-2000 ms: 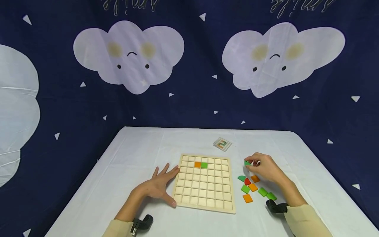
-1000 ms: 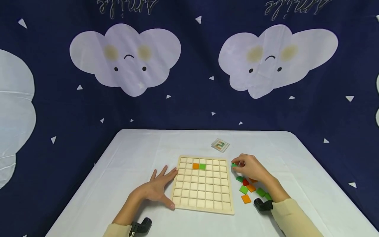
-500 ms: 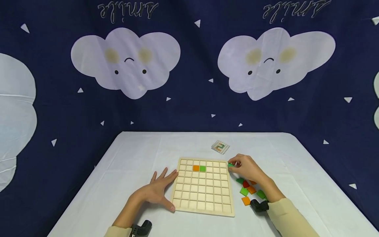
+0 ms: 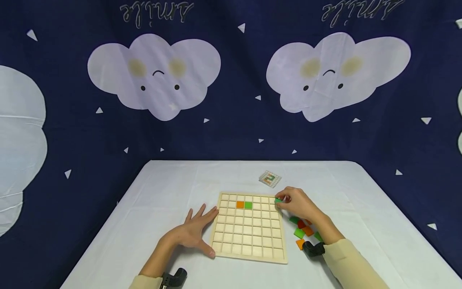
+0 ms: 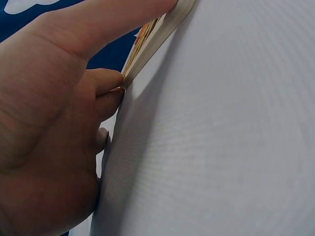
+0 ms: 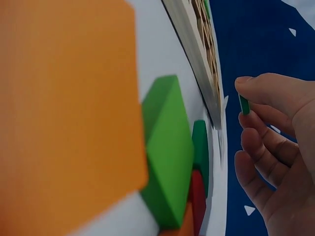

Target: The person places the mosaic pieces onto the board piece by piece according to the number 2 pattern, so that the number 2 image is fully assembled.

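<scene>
Head view: left hand (image 4: 191,233) spreads wide against the board (image 4: 247,229), seemingly to steady it; right hand (image 4: 298,204) pinches a green piece (image 4: 278,200) near one corner.

A dark-blue fabric backdrop (image 4: 238,72) spans the upper area. Two pale-lilac printed clouds are located at 10 o'clock (left cloud (image 4: 155,96)) and 2 o'clock (right cloud (image 4: 325,98)). Each bears two black dots, a black arc above them and two blurred yellow patches. Inverted script lettering in thin outline is positioned at 11 o'clock (left lettering (image 4: 157,14)). A cropped white cloud (image 4: 18,156) occupies 9 o'clock. Small white triangles (image 4: 67,174) are scattered throughout. At 6 o'clock: white cloth-covered worktop (image 4: 180,180), far right corner rounded.
</scene>
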A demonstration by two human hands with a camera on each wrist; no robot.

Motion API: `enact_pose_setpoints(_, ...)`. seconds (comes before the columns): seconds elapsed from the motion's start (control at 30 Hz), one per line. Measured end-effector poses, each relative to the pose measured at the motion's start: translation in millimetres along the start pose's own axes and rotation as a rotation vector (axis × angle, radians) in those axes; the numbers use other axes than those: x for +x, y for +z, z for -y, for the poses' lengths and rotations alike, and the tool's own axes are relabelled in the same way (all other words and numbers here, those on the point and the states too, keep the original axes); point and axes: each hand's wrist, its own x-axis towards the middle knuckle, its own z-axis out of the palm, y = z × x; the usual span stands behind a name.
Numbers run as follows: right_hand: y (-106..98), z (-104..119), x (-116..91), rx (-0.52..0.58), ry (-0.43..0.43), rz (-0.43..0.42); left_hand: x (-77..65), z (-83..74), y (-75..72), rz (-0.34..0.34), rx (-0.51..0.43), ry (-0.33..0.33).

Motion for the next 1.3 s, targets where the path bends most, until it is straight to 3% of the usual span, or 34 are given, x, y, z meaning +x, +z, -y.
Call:
enact_pose_setpoints(1.03,21.0,19.5,20.6,0.057,0.032,0.077,1.0,0.7,2.0,-0.006,-0.02,-0.007)
enact_pose_setpoints(1.3,29.0,27.6,26.8,0.076,0.002,0.128,2.9,0.2,1.1,0.004,-0.008,-0.001)
